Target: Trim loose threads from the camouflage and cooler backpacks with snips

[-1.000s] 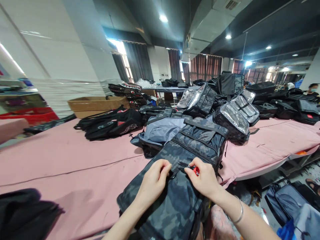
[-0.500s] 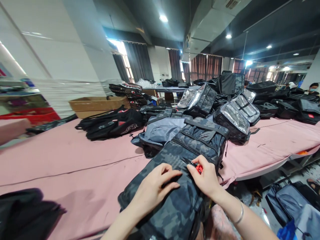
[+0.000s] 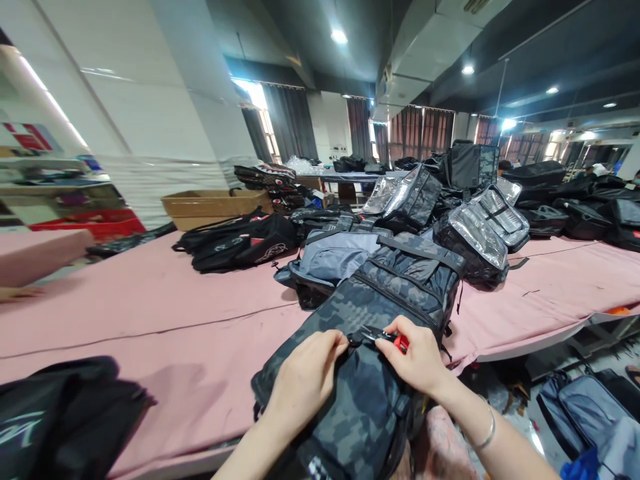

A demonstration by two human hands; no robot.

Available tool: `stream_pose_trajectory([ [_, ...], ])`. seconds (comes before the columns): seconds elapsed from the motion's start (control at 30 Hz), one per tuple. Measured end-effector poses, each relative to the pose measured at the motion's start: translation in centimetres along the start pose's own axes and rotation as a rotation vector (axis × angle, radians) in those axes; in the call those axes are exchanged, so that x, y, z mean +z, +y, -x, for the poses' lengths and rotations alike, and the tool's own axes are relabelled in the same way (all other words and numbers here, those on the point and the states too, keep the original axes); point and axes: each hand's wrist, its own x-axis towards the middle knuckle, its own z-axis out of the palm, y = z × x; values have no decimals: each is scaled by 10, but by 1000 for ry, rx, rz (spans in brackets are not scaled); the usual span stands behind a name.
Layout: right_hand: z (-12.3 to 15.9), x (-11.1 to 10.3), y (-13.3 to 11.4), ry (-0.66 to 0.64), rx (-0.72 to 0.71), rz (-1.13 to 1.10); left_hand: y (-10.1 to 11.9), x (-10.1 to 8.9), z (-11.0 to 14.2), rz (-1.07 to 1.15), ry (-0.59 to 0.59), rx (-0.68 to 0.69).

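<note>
A dark camouflage backpack (image 3: 400, 280) lies on the pink table (image 3: 150, 313) right in front of me. My left hand (image 3: 305, 380) pinches the backpack's fabric near a zipper flap. My right hand (image 3: 417, 360) is shut on small red-handled snips (image 3: 393, 338), their black tips touching the fabric just beside my left fingers. A bracelet sits on my right wrist.
A grey bag (image 3: 335, 257) lies behind the camouflage one, then black bags (image 3: 240, 240) and silver-lined bags (image 3: 480, 233). A cardboard box (image 3: 210, 203) stands at the back left. Black fabric (image 3: 60, 420) lies at the near left. More bags (image 3: 590, 407) lie on the floor at right.
My left hand went from pinching to lying flat on the fabric, and now pinches it again. The snips stay at the same spot. The camera has shifted slightly left.
</note>
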Motion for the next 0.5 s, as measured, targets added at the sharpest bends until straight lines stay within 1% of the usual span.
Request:
stream_pose_trajectory([
  [0.07,2,-2,2,-67,-88,19,1,1,-4,82,4,-29],
  [0.17,5,-2,5,-114,-148,90,2,2,-10,164,-9,-88],
  [0.3,6,1,5,-128,-152,207,2,3,-10,194,-15,-136],
  [0.5,4,6,0,-136,-137,288,5,5,-5,224,-11,-143],
])
